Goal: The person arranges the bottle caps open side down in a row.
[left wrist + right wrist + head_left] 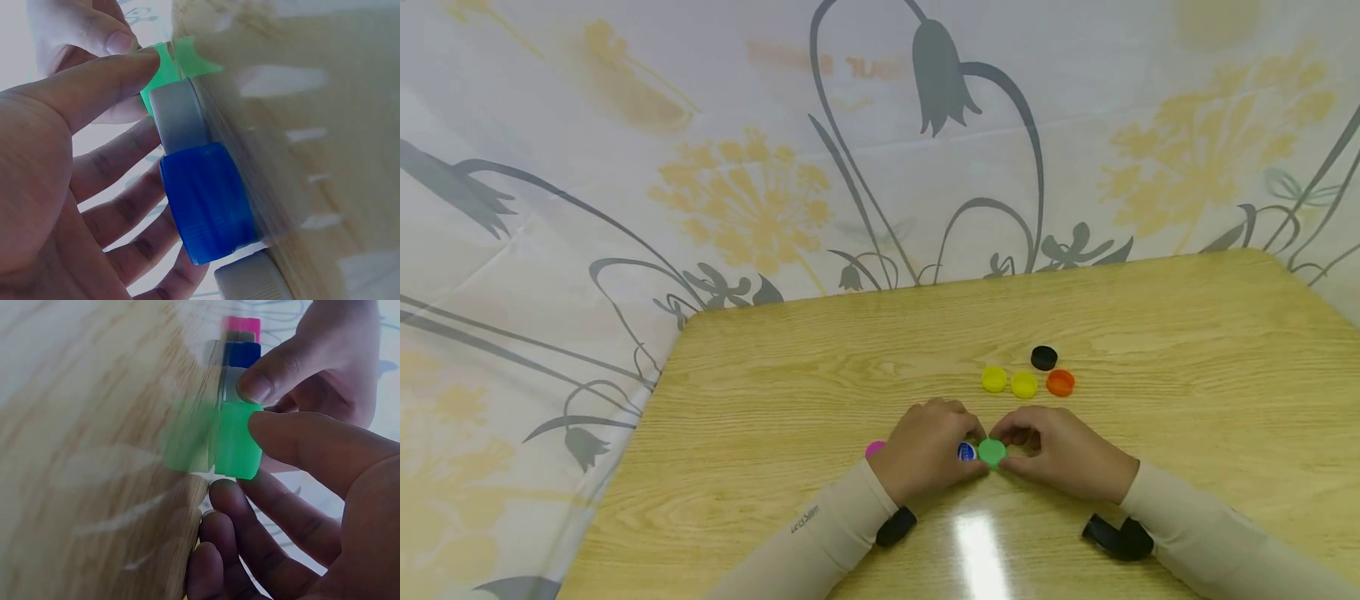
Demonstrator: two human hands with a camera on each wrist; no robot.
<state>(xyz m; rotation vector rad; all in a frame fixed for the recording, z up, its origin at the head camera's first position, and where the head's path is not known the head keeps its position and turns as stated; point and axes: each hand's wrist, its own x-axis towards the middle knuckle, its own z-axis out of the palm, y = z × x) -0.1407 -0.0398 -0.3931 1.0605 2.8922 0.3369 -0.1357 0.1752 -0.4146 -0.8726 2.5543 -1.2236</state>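
A row of bottle caps lies on the table between my hands. My right hand (1063,450) pinches the green cap (992,452) at the row's right end, thumb (281,434) on one side and fingers on the other. My left hand (928,450) arches over the row, its thumb and index finger about the white cap (178,119) with blue print, right against the green one. Beside that stands a blue cap (206,200), then another white cap (253,278). A pink cap (876,449) ends the row, partly hidden by my left hand in the head view.
Beyond my hands lie two yellow caps, one on the left (994,379) and one on the right (1024,385), an orange cap (1061,382) and a black cap (1044,358). The wooden table (790,367) meets a flower-printed cloth (880,167) at its far edge.
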